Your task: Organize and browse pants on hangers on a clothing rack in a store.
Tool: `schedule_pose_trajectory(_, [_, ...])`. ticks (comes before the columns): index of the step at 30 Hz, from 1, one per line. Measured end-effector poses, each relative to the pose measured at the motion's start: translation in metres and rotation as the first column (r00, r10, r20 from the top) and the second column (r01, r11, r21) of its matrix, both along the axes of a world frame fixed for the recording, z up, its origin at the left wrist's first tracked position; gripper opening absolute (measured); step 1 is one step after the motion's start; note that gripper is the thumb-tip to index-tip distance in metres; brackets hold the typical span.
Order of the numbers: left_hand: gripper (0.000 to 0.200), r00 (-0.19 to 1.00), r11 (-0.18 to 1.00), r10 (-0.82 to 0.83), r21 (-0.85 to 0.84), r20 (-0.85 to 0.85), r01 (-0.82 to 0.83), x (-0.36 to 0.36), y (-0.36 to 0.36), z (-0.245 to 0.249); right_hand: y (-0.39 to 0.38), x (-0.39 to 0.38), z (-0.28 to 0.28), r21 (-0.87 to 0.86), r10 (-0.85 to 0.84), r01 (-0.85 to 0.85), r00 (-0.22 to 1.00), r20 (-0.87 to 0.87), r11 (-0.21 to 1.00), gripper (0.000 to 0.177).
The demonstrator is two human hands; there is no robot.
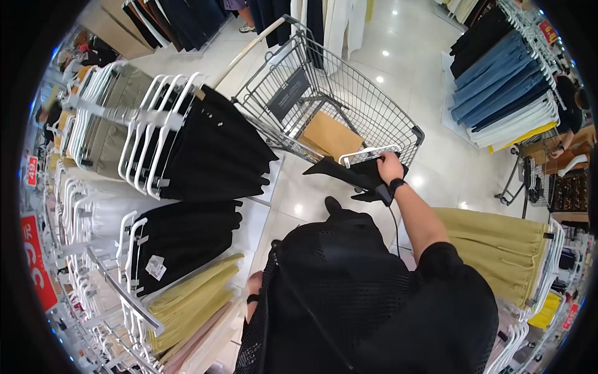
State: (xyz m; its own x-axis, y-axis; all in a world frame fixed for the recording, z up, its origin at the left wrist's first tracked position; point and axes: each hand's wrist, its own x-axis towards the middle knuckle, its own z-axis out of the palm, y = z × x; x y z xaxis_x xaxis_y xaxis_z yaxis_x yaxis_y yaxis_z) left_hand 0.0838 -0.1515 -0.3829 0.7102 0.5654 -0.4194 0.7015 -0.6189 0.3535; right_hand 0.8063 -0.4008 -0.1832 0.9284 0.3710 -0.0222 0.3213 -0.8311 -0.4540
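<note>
My right hand [390,167], with a dark band at its wrist, is closed on a black garment [364,169] that hangs from a white hanger [372,149]. This garment is held in front of the shopping cart, and its exact kind is hard to make out. A small dark object [384,194] sits just under the hand, with a thin cord [397,227] running down from it. My left hand [254,283] is low beside my body, near the rack of black skirts or trousers [193,234]. Its fingers are too hidden to read.
A wire shopping cart [349,81] with a cardboard piece [333,136] inside stands ahead. Racks with black clothes [215,146] and yellow-green clothes [193,299] line the left. Yellow-green trousers [492,249] hang close on the right, jeans [492,78] farther off. Another person [567,106] stands far right.
</note>
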Motion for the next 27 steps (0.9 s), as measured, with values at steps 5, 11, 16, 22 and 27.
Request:
schedule_pose_trajectory(5, [0.041, 0.958, 0.931, 0.281, -0.224, -0.06, -0.287, 0.056, -0.056, 0.023, -0.046, 0.064, -0.036, -0.392, -0.07, 0.006, 0.986, -0.149, 0.92, 0.043])
schedule_pose_trajectory(11, [0.039, 0.598, 0.383, 0.793, -0.668, -0.115, -0.637, 0.108, -0.086, 0.087, -0.044, 0.075, -0.041, -0.581, -0.066, -0.145, 0.943, -0.326, 0.801, 0.039])
schedule_pose_trajectory(16, [0.034, 0.633, 0.535, 0.774, -0.519, -0.016, -0.666, 0.064, -0.07, 0.048, -0.028, 0.074, -0.036, -0.56, -0.058, -0.155, 0.937, -0.343, 0.814, 0.029])
schedule_pose_trajectory(22, [0.038, 0.923, 0.875, 0.341, -0.3, -0.178, -0.381, 0.08, -0.042, 0.074, -0.044, 0.086, -0.058, -0.482, -0.068, -0.198, 0.874, -0.48, 0.854, 0.037])
schedule_pose_trajectory(27, [0.032, 0.455, 0.243, 0.872, -0.65, -0.178, -0.72, 0.159, -0.053, 0.136, -0.073, 0.121, -0.095, -0.308, -0.09, -0.091, 0.845, -0.527, 0.947, 0.059])
